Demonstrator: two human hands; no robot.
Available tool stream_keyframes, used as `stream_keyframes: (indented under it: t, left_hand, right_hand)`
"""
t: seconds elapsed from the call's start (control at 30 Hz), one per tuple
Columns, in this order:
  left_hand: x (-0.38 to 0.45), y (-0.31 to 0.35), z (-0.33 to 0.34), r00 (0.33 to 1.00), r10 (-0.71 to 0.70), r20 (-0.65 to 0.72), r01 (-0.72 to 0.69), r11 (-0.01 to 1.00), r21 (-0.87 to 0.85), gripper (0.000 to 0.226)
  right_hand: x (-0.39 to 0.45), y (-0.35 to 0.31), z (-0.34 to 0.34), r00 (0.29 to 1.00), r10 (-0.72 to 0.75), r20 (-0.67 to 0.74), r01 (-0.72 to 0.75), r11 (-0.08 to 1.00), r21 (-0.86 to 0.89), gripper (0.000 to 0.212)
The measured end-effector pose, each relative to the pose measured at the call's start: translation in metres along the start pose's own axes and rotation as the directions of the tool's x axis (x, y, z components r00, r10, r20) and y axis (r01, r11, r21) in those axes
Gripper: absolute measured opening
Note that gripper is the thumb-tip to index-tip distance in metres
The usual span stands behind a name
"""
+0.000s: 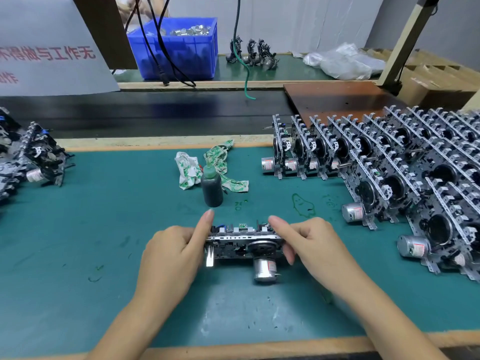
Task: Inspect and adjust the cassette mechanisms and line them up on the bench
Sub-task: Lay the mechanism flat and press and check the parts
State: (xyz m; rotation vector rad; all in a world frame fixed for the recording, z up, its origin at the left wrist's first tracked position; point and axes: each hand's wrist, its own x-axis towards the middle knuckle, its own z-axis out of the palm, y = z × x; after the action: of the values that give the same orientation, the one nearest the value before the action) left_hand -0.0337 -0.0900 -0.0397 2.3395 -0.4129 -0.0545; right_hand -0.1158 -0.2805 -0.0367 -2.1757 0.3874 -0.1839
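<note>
A cassette mechanism [242, 246] with a silver motor pointing toward me is held above the green bench mat [104, 216] near the front middle. My left hand [174, 253] grips its left end, thumb laid along the top edge. My right hand [309, 242] grips its right end, thumb on top and fingers curled under. Several mechanisms stand lined up in rows [376, 165] at the right. A loose pile of mechanisms [31, 157] lies at the far left.
A dark green bottle [212, 187] stands just beyond my hands, in front of a crumpled green-and-white cloth [207, 165]. A black conveyor belt [155, 110] runs behind the bench. Beyond it are a blue crate [179, 50], cables and plastic bags [342, 61].
</note>
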Motion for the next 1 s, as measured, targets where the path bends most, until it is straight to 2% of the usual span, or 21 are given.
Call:
stream_keyframes:
  t: [0.03, 0.1, 0.17, 0.23, 0.27, 0.33, 0.4, 0.5, 0.67, 0.77, 1.0]
  left_hand:
    - [0.001, 0.001, -0.002, 1.000, -0.014, -0.007, 0.015, 0.994, 0.108, 0.089]
    - [0.002, 0.002, -0.006, 0.994, 0.045, -0.097, -0.008, 0.936, 0.352, 0.091]
    - [0.000, 0.006, -0.011, 0.967, 0.183, -0.179, -0.092, 0.902, 0.422, 0.083]
    - [0.003, 0.007, -0.013, 0.914, 0.366, -0.175, -0.306, 0.906, 0.293, 0.064]
    - [0.006, 0.008, -0.011, 0.880, 0.450, -0.152, -0.423, 0.888, 0.181, 0.052]
    - [0.010, 0.016, -0.006, 0.843, 0.535, -0.063, -0.538, 0.840, -0.068, 0.036]
    - [0.015, 0.026, -0.001, 0.850, 0.525, 0.035, -0.502, 0.829, -0.246, 0.030]
    - [0.020, 0.030, 0.006, 0.859, 0.498, 0.115, -0.451, 0.845, -0.288, 0.029]
    - [0.021, 0.027, 0.012, 0.877, 0.467, 0.114, -0.411, 0.851, -0.326, 0.018]
    - [0.019, 0.029, 0.014, 0.893, 0.442, 0.090, -0.393, 0.859, -0.328, 0.021]
    - [0.021, 0.029, 0.014, 0.890, 0.438, 0.127, -0.364, 0.851, -0.379, 0.019]
  right_hand:
    - [0.001, 0.000, 0.000, 1.000, -0.014, -0.024, 0.012, 0.996, -0.087, 0.080]
    - [0.002, 0.002, -0.003, 0.995, -0.059, -0.075, 0.036, 0.958, -0.284, 0.082]
    - [0.003, 0.009, -0.011, 0.992, -0.120, -0.045, 0.098, 0.932, -0.348, 0.068]
    - [0.002, 0.014, -0.017, 0.979, -0.166, 0.120, 0.193, 0.941, -0.279, 0.049]
    - [0.002, 0.016, -0.017, 0.966, -0.182, 0.186, 0.219, 0.954, -0.205, 0.050]
    - [0.003, 0.021, -0.009, 0.953, -0.236, 0.189, 0.245, 0.969, -0.025, 0.049]
    - [0.005, 0.021, -0.001, 0.960, -0.255, 0.115, 0.239, 0.962, 0.135, 0.037]
    - [0.009, 0.022, 0.003, 0.969, -0.221, 0.109, 0.184, 0.943, 0.278, 0.037]
    - [0.012, 0.024, 0.006, 0.964, -0.232, 0.131, 0.180, 0.930, 0.320, 0.036]
    - [0.013, 0.026, 0.007, 0.966, -0.235, 0.113, 0.183, 0.920, 0.347, 0.029]
    - [0.013, 0.026, 0.006, 0.976, -0.178, 0.128, 0.107, 0.896, 0.432, 0.035]
